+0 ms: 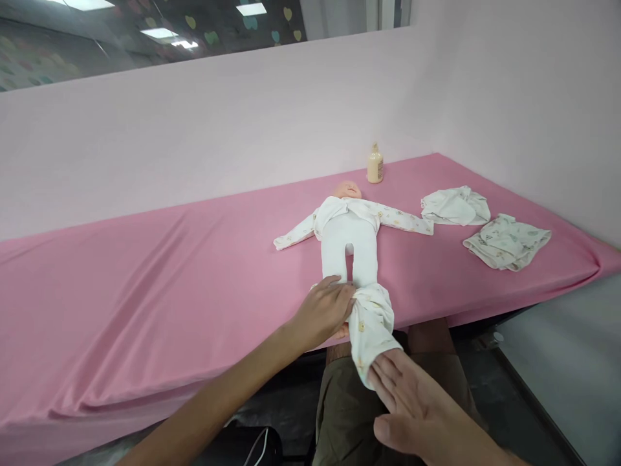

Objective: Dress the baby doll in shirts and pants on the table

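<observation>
A baby doll (348, 189) lies on its back on a pink-covered table, its head toward the wall. It wears a white patterned long-sleeved top (403, 219) and plain white leggings (350, 230). Patterned baby pants (373, 317) are bunched around the doll's lower leg on the right side and hang past the table's front edge. My left hand (327, 310) grips the bunched fabric between the doll's legs, its fingertips partly hidden. With fingers stretched out and thumb apart, my right hand (405, 395) reaches into the cuff of the pants leg from below. One bare doll foot (342, 331) shows under my left wrist.
A cream pump bottle (375, 165) stands behind the doll's head near the wall. To the right lie a crumpled white cloth (456, 206) and a folded patterned garment (507, 241). The pink sheet (145, 310) is wrinkled at left. My knees are under the table edge.
</observation>
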Demonstrator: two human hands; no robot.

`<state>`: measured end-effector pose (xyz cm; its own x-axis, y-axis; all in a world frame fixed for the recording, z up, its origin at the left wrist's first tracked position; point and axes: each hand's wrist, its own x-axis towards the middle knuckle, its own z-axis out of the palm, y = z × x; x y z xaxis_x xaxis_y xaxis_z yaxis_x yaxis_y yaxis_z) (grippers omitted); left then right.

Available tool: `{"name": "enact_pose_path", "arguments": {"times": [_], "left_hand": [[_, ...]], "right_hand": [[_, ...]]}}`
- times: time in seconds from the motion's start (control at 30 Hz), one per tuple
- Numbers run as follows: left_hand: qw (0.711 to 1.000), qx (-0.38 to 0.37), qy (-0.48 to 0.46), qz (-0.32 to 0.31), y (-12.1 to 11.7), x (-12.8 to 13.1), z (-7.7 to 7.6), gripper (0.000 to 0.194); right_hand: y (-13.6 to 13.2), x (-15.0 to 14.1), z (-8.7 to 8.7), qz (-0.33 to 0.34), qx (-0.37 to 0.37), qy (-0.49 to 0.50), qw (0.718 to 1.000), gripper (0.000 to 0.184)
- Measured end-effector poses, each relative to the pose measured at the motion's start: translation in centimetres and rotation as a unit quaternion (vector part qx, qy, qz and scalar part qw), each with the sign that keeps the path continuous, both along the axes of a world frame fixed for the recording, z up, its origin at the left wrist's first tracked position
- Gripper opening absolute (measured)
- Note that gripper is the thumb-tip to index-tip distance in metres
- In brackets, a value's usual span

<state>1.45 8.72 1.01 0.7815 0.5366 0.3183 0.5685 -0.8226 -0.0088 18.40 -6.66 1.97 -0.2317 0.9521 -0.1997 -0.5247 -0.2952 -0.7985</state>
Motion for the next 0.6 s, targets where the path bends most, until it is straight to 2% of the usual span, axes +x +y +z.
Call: {"name": "enact_pose_path", "arguments": {"times": [0.1,0.17,0.23,0.33,0.47,0.53,0.6], "left_hand": [[0.999,-0.035,-0.027,0.020,0.4,-0.2,-0.2,0.021],[0.998,-0.045,-0.044,0.025,0.5,-0.2,0.0,0.021],[0.996,-0.056,-0.059,0.031,0.3,0.1,0.2,0.022],[0.990,-0.087,-0.094,0.063,-0.3,0.7,0.7,0.024],[0.976,-0.130,-0.137,0.109,-2.1,1.2,1.2,0.025],[0.976,-0.117,-0.142,0.120,-3.6,1.1,1.3,0.025],[0.979,-0.076,-0.141,0.125,-5.4,0.9,1.2,0.035]], "right_hand": [[2.1,1.0,-0.7,0.054,0.025,-0.074,0.995,0.036],[3.0,1.5,-1.8,0.026,0.063,-0.167,0.984,0.026],[3.6,1.6,-3.2,-0.034,0.097,-0.251,0.963,0.022],[4.3,1.3,-5.1,-0.105,0.135,-0.350,0.921,0.014],[4.7,0.1,-6.1,-0.130,0.195,-0.464,0.854,0.013],[4.9,-0.4,-6.2,-0.143,0.221,-0.503,0.823,0.009],[5.1,-0.7,-6.2,-0.173,0.252,-0.545,0.780,0.006]]}}
